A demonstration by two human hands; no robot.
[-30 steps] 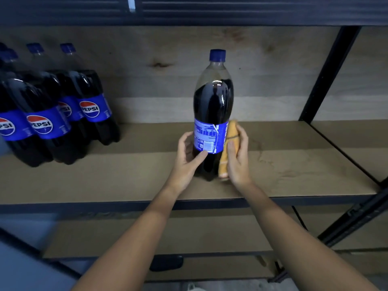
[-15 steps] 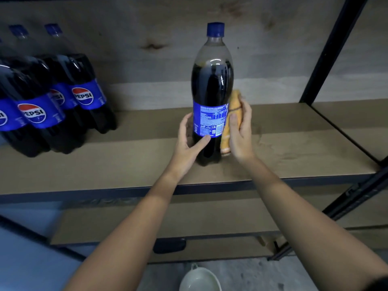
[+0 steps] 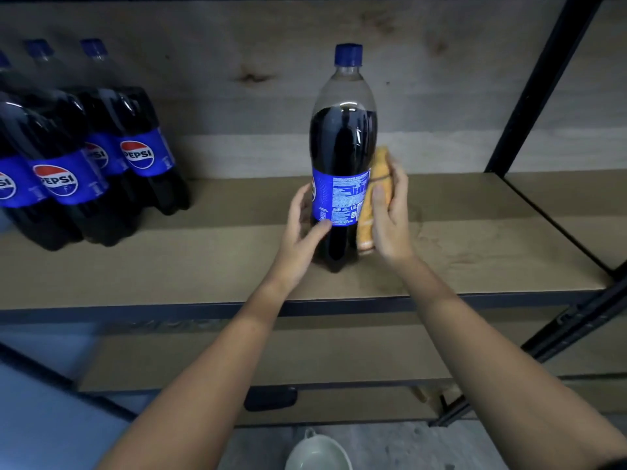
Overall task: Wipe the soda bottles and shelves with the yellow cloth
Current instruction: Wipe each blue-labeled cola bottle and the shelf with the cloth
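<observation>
- Head view: we see one soda bottle (image 3: 342, 157) standing upright on the wooden shelf (image 3: 475, 245), just right of frame centre, blue cap on top, back of the blue label facing us.
- Left hand (image 3: 302, 228) is at the bottle's 9 o'clock side, fingers curved round the lower label, thumb tip touching the label's bottom edge. We read that as a light hold on the bottle.
- Right hand (image 3: 390, 215) is at the bottle's 3 o'clock side, gripping the yellow cloth (image 3: 371, 205) folded into a long pad, thumb laid across it.
- The cloth is pressed flat against the bottle's right flank, running from about the top of the label down toward the base.
- Bottle base is on the shelf board, near the front edge, at roughly the 6 o'clock end of the bottle.
- Group of Pepsi bottles (image 3: 88, 164) sits at 9 o'clock of the frame, well apart from the held bottle, logos facing us, leaning in the wide-angle view.
- Black upright post (image 3: 529, 83) of the rack at 2 o'clock.
- Lower shelf (image 3: 271, 354) visible beneath, between the forearms.
- White bowl (image 3: 319, 452) on the floor at 6 o'clock, partly cut off by the frame edge.
</observation>
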